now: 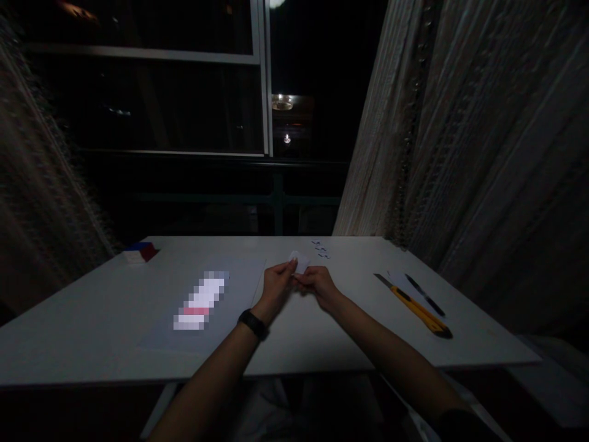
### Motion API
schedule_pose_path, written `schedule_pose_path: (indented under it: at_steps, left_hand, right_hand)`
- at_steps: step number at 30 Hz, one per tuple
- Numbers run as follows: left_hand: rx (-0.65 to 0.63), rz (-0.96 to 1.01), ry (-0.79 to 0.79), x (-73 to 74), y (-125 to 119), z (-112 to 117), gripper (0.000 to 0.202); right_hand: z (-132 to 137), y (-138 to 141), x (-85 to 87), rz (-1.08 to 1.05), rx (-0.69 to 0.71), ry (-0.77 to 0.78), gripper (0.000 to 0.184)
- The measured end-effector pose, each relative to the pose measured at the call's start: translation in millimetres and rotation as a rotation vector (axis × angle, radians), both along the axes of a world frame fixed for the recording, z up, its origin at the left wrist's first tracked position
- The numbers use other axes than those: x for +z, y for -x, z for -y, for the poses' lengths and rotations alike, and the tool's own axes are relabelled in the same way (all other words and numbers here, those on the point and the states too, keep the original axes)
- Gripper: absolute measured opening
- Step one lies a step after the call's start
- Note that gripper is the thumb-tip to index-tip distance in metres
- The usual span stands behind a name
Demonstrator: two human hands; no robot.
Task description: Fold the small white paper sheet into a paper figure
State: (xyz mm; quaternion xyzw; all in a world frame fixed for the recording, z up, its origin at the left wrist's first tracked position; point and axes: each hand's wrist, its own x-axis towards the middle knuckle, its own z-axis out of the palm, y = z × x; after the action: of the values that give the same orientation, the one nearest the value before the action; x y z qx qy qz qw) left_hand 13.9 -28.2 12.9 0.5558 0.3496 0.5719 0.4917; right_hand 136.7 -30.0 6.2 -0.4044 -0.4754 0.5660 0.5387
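Observation:
Between my two hands, above the middle of the white table [354, 331], is a small piece of white paper [301, 263]. My left hand [277, 282] pinches it with the thumb on top. From the other side, my right hand [319, 283] closes its fingers on the paper's lower right edge. How the paper is folded is too small to tell. Just beyond my hands lie small paper pieces with dark marks [321, 249]. A black band circles my left wrist.
To the right lie a yellow utility knife [416, 310], its blade out, and a black pen [424, 294] on paper. At left, a blurred-out bright object [200, 304] rests on a large white sheet [246, 282]. A red, white and blue block [139, 252] sits at the far left. Curtains [460, 141] flank a dark window.

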Motion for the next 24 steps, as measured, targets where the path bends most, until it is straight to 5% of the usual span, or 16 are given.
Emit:
schedule_pose_path:
  at_steps: [5, 24]
  left_hand:
    - [0.034, -0.021, 0.004, -0.8, 0.1, -0.1, 0.047]
    - [0.003, 0.006, 0.049, -2.9, 1.0, -2.8, 0.037]
  right_hand:
    - [-3.3, -0.7, -5.7, 0.051, 0.133, 0.036, 0.025]
    - [-5.3, -1.8, -7.3, 0.067, 0.067, 0.065, 0.024]
